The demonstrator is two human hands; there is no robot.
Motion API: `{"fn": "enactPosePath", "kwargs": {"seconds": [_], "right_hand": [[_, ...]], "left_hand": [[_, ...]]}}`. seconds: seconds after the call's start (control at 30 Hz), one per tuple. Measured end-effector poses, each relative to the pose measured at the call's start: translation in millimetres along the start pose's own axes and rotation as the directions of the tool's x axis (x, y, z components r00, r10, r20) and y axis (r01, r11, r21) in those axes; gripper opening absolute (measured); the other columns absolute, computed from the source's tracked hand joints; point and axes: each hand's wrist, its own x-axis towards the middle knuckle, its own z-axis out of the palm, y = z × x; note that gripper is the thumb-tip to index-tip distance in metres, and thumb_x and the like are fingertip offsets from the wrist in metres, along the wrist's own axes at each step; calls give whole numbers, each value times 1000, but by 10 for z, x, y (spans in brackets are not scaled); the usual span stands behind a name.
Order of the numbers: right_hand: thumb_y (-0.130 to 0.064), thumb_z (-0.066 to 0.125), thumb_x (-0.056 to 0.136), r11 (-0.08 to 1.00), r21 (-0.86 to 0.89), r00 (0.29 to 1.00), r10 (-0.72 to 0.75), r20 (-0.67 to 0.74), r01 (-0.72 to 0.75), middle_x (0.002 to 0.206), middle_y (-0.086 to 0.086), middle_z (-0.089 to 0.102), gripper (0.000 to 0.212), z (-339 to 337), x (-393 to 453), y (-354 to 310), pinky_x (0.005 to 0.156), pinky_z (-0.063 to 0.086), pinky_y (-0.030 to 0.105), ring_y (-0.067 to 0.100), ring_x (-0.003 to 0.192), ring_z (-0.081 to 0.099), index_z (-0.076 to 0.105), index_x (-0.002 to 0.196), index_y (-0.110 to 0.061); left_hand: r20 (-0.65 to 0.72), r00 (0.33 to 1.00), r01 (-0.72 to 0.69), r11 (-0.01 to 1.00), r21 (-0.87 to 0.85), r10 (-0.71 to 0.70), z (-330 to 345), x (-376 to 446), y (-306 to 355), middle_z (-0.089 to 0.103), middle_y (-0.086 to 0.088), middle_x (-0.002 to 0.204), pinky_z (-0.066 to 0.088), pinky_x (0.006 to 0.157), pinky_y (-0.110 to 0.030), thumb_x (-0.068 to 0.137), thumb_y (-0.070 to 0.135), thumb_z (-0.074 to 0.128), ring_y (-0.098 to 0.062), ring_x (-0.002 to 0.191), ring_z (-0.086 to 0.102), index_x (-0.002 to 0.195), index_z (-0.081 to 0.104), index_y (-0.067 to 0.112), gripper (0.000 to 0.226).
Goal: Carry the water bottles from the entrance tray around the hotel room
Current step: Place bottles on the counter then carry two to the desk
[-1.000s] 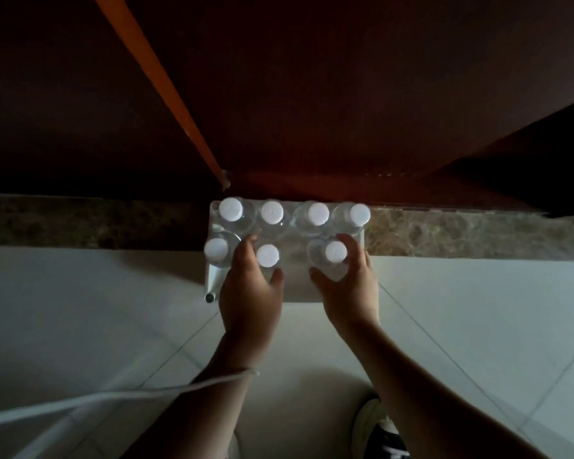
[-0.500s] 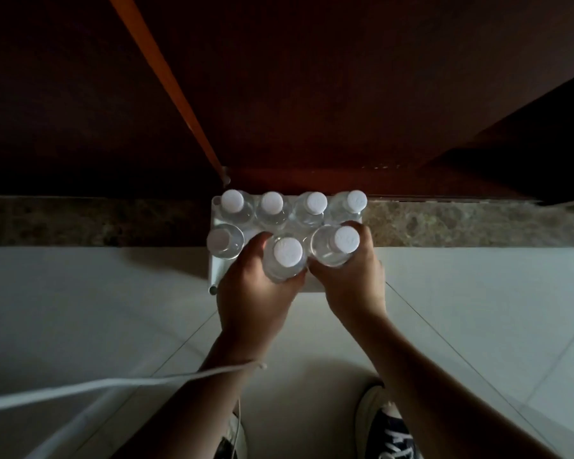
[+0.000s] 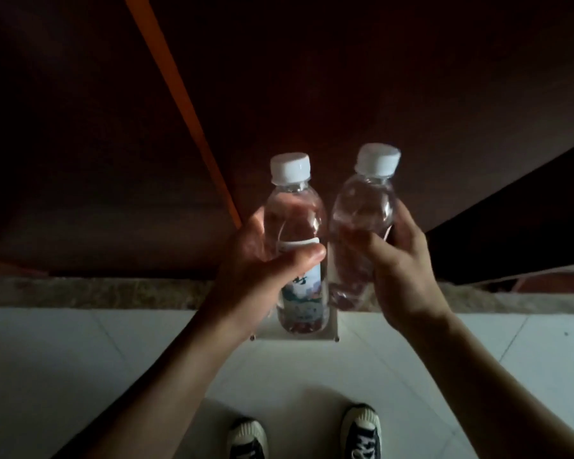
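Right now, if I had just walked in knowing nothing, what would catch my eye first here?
Two clear water bottles with white caps, held up side by side in the middle of the view: the left hand grips the labelled bottle, the right hand the bare bottle. Behind them is a dark reddish door with an orange strip running diagonally. Below, a pair of black sneakers stands on the pale tiled floor.

Dark door (image 3: 312, 77) — sneakers (image 3: 362, 432) below
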Motion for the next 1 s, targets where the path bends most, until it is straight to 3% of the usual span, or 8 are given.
{"fn": "enactPosePath", "kwargs": {"seconds": [0.1, 0.2, 0.33, 0.53, 0.67, 0.87, 1.0], "right_hand": [[-6, 67, 83, 992, 115, 988, 41, 146, -58, 82, 8, 63, 32, 118, -136, -885, 58, 52, 28, 14, 67, 64, 55, 112, -2], [-12, 69, 82, 986, 133, 984, 78, 162, -100, 78, 12, 62, 40, 217, -372, -1755, 53, 51, 25, 15, 62, 65, 53, 117, -2], [-25, 76, 67, 991, 118, 996, 48, 80, -57, 103, 26, 69, 48, 352, -706, -2955, 75, 60, 46, 37, 91, 71, 62, 111, -9], [-21, 74, 71, 987, 132, 995, -95, 23, 91, 105, 34, 65, 46, 473, -1096, -4595, 84, 53, 62, 47, 98, 68, 60, 110, 0], [-18, 73, 74, 975, 96, 979, -202, 21, 199, 106, 29, 68, 44, 556, -1402, -5530, 82, 56, 59, 46, 97, 69, 60, 113, -3], [-15, 75, 72, 913, 43, 914, -405, -30, 406, 91, 16, 72, 39, 558, -1821, -6511, 70, 60, 43, 30, 80, 73, 61, 106, -3], [-24, 80, 67, 878, 22, 875, -475, -90, 479, 97, 19, 73, 47, 395, -2147, -6852, 70, 61, 45, 34, 82, 74, 62, 106, -5]], "left_hand": [[-29, 999, -28, 999, -43, 27, 112, -84, 911, 73, 10, 85, 52, 73, -22, 66, 30, 70, -6, 85, 70, 104, 62, 27, 39], [-35, 998, -51, 997, -56, 50, 271, -286, 1824, 74, 6, 87, 54, 73, -24, 66, 34, 71, -12, 87, 72, 102, 64, 28, 36], [-58, 994, -98, 993, -60, 95, 425, -635, 3019, 76, 11, 86, 54, 66, -19, 60, 41, 70, -6, 83, 73, 89, 70, 45, 30], [10, 970, -245, 969, -25, 245, 652, -947, 4609, 74, 10, 86, 55, 65, -19, 66, 39, 69, -8, 82, 72, 90, 69, 41, 25], [63, 934, -349, 936, -42, 351, 774, -1106, 5509, 76, 3, 91, 55, 65, -20, 78, 27, 60, -13, 87, 74, 106, 65, 25, 28], [150, 880, -432, 891, -142, 451, 985, -1253, 6443, 74, -1, 78, 55, 61, -24, 80, 25, 60, -18, 74, 74, 96, 65, 19, 18], [242, 854, -425, 886, -186, 460, 1255, -1366, 6776, 73, -2, 78, 55, 60, -27, 79, 24, 62, -19, 73, 73, 99, 64, 17, 21]]}}
